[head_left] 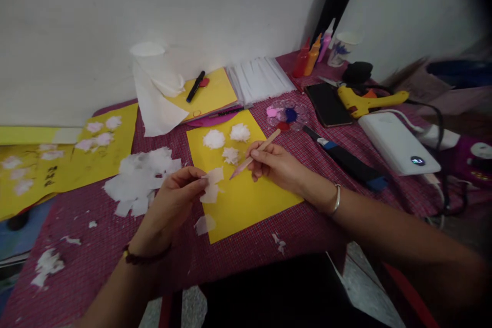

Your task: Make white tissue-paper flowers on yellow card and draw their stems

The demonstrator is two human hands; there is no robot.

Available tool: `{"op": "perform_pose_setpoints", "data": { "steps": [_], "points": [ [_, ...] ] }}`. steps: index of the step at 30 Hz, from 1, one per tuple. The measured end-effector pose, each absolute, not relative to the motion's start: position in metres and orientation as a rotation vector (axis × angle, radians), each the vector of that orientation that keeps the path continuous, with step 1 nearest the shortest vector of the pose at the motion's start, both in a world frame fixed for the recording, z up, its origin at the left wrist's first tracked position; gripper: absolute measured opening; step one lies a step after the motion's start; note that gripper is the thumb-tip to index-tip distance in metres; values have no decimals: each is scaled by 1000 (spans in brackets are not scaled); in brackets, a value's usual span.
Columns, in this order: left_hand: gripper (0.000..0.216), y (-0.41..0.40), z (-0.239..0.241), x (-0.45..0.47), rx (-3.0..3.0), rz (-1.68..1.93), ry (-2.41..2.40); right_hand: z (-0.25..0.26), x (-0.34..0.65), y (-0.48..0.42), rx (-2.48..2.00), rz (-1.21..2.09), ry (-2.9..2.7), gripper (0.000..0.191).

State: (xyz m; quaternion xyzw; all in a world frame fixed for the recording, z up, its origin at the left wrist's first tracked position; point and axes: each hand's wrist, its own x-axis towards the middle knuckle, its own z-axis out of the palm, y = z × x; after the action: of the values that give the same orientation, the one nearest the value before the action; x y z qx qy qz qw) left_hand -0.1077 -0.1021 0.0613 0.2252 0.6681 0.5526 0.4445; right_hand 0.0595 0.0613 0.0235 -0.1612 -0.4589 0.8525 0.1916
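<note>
Over the yellow sheet (246, 200), your left hand (172, 205) pinches a white tissue piece (212, 184) between thumb and fingertips; your right hand (274, 164) grips a wooden stick (255, 154) like a pen, its tip just beside the tissue; three tissue flowers (226, 141) lie beyond.

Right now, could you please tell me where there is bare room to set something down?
Bare: middle yellow sheet, near half, below the left hand and right hand; the cloth between tissue pile and front edge, bar scraps. Crowded: around glue gun and power bank.
</note>
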Motion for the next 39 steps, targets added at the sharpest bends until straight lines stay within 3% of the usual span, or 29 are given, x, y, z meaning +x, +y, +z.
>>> {"op": "perform_pose_setpoints", "data": {
  "steps": [10, 19, 26, 33, 39],
  "points": [
    [17, -89, 40, -93, 749, 1149, 1536, 16, 54, 41, -384, 2460, -1767, 16],
    [19, -98, 48, -97, 996, 885, 1582, 22, 57, 51, -482, 2399, -1634, 16],
    [18, -77, 53, -92, 813, 1179, 1604, 26, 59, 49, -444, 2324, -1706, 19],
    [20, -73, 39, -91, 447, 1500, 1423, 43, 72, 55, -480, 1876, -1485, 17],
    [21, -74, 36, -87, 402, 1475, 1380, 45, 73, 40, -287, 1580, -1791, 13]
  ]
}}
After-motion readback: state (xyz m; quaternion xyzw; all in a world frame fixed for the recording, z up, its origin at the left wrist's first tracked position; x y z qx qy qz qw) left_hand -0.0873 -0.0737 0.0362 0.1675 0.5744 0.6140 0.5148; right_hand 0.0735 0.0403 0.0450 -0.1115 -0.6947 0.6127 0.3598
